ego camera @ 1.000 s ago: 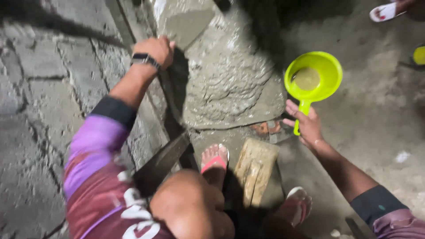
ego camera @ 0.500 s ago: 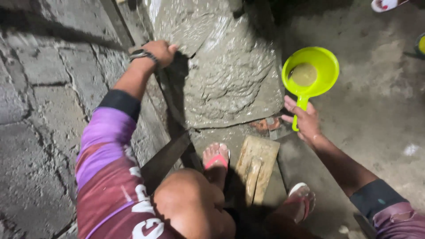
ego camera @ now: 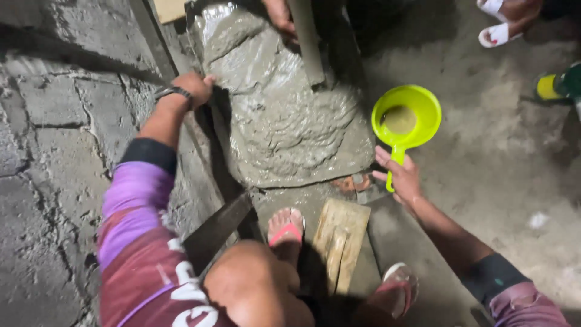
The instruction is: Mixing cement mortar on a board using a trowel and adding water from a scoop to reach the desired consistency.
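Observation:
My left hand (ego camera: 192, 88) rests, fingers curled, on the edge of a long dark board (ego camera: 213, 142) that runs along the block wall (ego camera: 54, 121). Beside it lies a heap of wet grey mortar (ego camera: 284, 115). My right hand (ego camera: 400, 177) grips the handle of a lime-green plastic dipper (ego camera: 407, 116) with muddy water in its bowl, held just right of the mortar. A wooden float (ego camera: 339, 239) lies on the ground between my sandalled feet (ego camera: 285, 229).
Another person's hand (ego camera: 279, 14) holds a straight wooden bar (ego camera: 305, 42) at the top of the mortar. A sandalled foot (ego camera: 502, 21) stands at the top right, near a green and yellow object (ego camera: 557, 85). Bare concrete floor (ego camera: 502, 169) lies to the right.
The view has tilted, so everything sits lower and more to the left. Another person's hand and a bar have come into view above the mortar. My hands keep their holds.

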